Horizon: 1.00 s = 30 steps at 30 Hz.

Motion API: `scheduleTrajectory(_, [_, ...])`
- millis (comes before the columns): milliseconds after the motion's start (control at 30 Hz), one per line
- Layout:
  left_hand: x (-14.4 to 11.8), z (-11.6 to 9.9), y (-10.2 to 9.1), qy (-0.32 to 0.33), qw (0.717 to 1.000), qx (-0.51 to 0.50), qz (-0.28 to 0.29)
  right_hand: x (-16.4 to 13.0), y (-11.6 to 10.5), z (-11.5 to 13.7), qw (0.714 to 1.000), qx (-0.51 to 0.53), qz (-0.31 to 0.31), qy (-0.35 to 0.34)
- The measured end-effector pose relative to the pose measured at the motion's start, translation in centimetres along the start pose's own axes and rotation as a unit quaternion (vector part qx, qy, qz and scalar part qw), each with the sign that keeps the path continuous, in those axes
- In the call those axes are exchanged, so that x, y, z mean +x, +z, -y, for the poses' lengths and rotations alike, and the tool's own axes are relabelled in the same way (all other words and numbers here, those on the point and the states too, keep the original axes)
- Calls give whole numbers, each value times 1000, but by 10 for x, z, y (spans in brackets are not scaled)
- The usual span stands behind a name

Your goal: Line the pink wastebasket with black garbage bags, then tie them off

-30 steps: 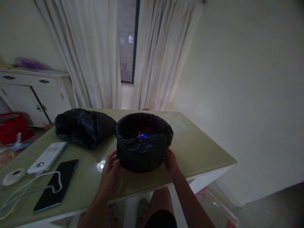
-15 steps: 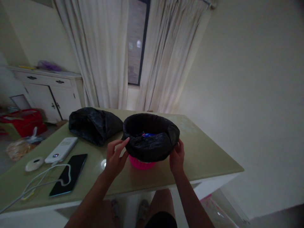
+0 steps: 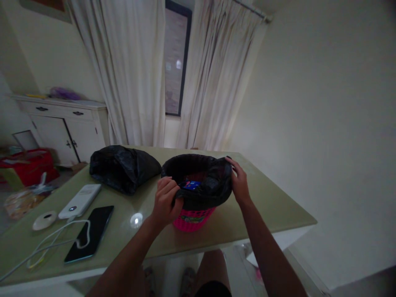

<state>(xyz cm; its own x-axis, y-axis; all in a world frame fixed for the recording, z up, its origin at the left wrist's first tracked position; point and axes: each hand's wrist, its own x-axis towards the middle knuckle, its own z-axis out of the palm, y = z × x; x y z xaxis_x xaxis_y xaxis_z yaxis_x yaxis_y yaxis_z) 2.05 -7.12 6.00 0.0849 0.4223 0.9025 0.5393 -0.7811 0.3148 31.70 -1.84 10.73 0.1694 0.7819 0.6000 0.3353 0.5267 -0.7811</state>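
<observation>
On the pale green table [image 3: 266, 210], seen from the head camera, a pink basket [image 3: 192, 222] stands near the front edge. A black bag [image 3: 206, 201] lines it and folds over its top. The left hand [image 3: 167, 201] is closed, gripping the bag's edge at the front left. The right hand [image 3: 240, 182] pinches the bag's edge on the right side, with its fingers bent over the top. Inside the bag is something blue [image 3: 192, 185], too small to make out. To the left, a second black bag [image 3: 140, 165] lies on its side with its mouth open. Nearer the person are a white block [image 3: 82, 200], a dark phone [image 3: 93, 233], a pale round thing [image 3: 44, 221] and a white cord [image 3: 89, 231], which lies partly across the phone.
</observation>
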Motion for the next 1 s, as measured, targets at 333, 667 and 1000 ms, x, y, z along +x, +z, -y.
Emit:
scheduleTrajectory(333, [5, -17, 13, -5, 999, 12, 46, 60, 55, 114, 939, 174, 296, -12])
scheduleTrajectory(667, [11, 28, -21, -268, 961, 39, -53, 101, -26, 70, 960, 252, -101, -66])
scheduleTrajectory(1000, [120, 32, -30, -159, 986, -31, -29, 83, -61, 52, 966, 187, -173, -49])
